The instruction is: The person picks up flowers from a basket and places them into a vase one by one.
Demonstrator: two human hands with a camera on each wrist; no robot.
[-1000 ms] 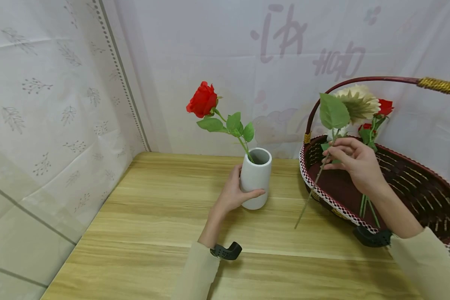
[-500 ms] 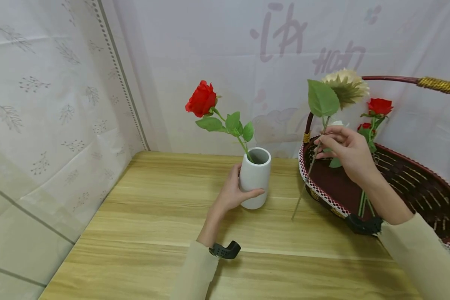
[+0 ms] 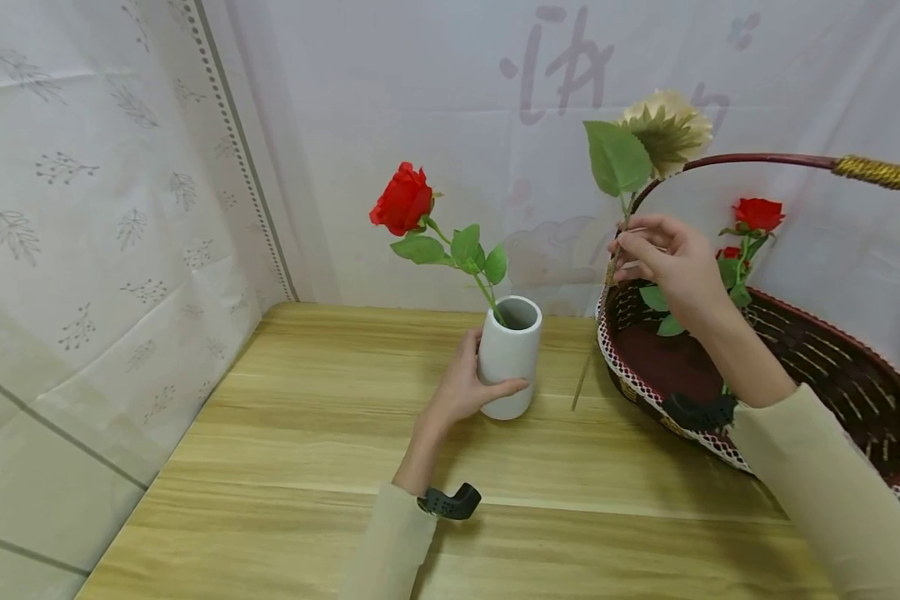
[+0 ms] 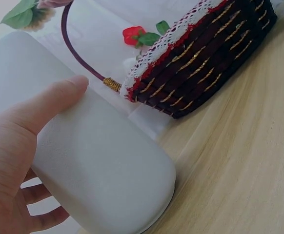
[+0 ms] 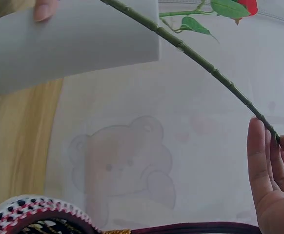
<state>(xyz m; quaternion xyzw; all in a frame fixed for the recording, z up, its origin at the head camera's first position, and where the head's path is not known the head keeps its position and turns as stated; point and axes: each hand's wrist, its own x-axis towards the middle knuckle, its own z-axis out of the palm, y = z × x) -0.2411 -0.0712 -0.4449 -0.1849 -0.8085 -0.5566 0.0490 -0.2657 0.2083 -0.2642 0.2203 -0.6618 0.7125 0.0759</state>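
Observation:
My left hand (image 3: pixel 467 382) grips the white vase (image 3: pixel 512 358) around its side, thumb across the front, while the vase stands upright on the table. A red rose (image 3: pixel 403 200) leans leftward out of the vase's mouth. Between thumb and fingertips, my right hand (image 3: pixel 675 262) pinches the stem of a cream flower (image 3: pixel 666 133) with a large green leaf (image 3: pixel 617 157). This flower is held up over the basket's left rim, its stem slanting down to the left, apart from the vase. In the right wrist view the bare stem (image 5: pixel 195 56) runs from the fingertips toward the vase.
A dark woven basket (image 3: pixel 817 350) with lace trim and a tall arched handle (image 3: pixel 780 158) stands on the right. Red roses (image 3: pixel 757 214) rest inside it. The wooden table (image 3: pixel 307 417) meets a printed cloth (image 3: pixel 330 150) behind.
My right hand has lifted the cream flower upward and to the left, away from the basket's inside. The left hand and the vase have stayed in place.

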